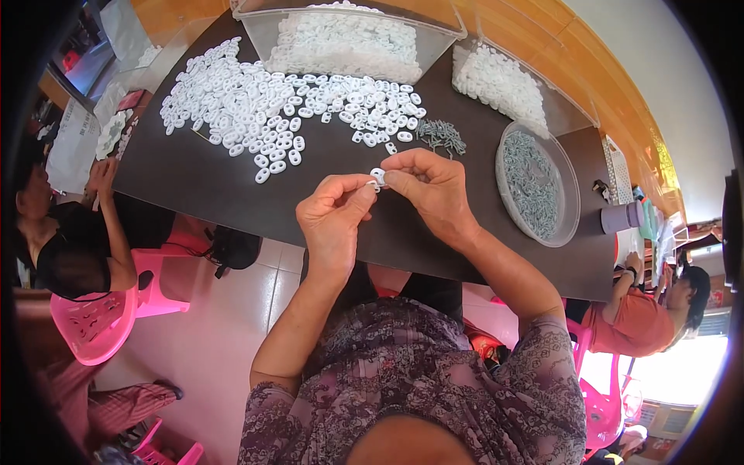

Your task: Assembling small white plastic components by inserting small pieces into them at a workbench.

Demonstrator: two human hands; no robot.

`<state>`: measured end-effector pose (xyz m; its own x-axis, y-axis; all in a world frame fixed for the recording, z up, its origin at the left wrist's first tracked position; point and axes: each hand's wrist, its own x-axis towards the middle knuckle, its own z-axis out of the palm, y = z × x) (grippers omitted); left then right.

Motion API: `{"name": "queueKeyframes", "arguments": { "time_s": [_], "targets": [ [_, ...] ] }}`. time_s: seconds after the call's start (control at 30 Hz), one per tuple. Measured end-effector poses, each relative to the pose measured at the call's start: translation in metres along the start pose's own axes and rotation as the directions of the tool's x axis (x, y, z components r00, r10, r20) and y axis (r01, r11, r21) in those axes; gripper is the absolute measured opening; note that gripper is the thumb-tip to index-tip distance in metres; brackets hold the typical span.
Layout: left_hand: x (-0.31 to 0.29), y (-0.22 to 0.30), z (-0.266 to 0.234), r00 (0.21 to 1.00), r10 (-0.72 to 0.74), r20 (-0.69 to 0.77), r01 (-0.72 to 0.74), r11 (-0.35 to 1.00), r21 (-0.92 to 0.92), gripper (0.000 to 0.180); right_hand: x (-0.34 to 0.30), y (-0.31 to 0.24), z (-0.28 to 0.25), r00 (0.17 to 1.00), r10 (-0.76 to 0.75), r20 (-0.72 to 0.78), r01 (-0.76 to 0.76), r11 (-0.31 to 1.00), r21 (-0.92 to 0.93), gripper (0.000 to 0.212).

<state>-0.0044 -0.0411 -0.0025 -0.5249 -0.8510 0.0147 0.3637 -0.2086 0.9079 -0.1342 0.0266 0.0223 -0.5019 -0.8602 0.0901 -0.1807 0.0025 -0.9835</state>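
Observation:
My left hand (335, 221) and my right hand (435, 190) meet over the near part of a dark table (256, 205). Both are closed in a pinch on a small white plastic piece with oval holes (377, 175). Fingertips cover part of it, and I cannot tell whether it is one piece or two put together. Just beyond my fingers lies a loose white two-hole piece (404, 136). A small heap of thin grey screw-like parts (442, 136) sits beyond my right hand. Many similar white pieces (232, 97) are spread across the far left.
A clear bin (252, 27) at the back and another clear bin (577, 116) at back right hold white pieces. Right of my hands, a round clear tub (570, 221) contains grey parts. A purple-lidded container (622, 218) stands farther right. People sit at both sides.

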Motion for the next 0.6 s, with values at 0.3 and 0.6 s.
{"name": "queueKeyframes", "arguments": {
  "time_s": [0.3, 0.6],
  "targets": [
    [0.01, -0.004, 0.0, 1.0, -0.013, -0.014, 0.013, 1.0, 0.008, 0.009, 0.006, 0.006, -0.005, 0.998, 0.014, -0.068, -0.007, 0.994, 0.111, 0.013],
    [0.018, 0.001, 0.0, 0.999, -0.016, -0.047, 0.022, 0.991, 0.129, 0.01, 0.002, 0.001, -0.009, 0.997, 0.051, -0.054, -0.043, 0.991, 0.126, 0.015]
  ]
}}
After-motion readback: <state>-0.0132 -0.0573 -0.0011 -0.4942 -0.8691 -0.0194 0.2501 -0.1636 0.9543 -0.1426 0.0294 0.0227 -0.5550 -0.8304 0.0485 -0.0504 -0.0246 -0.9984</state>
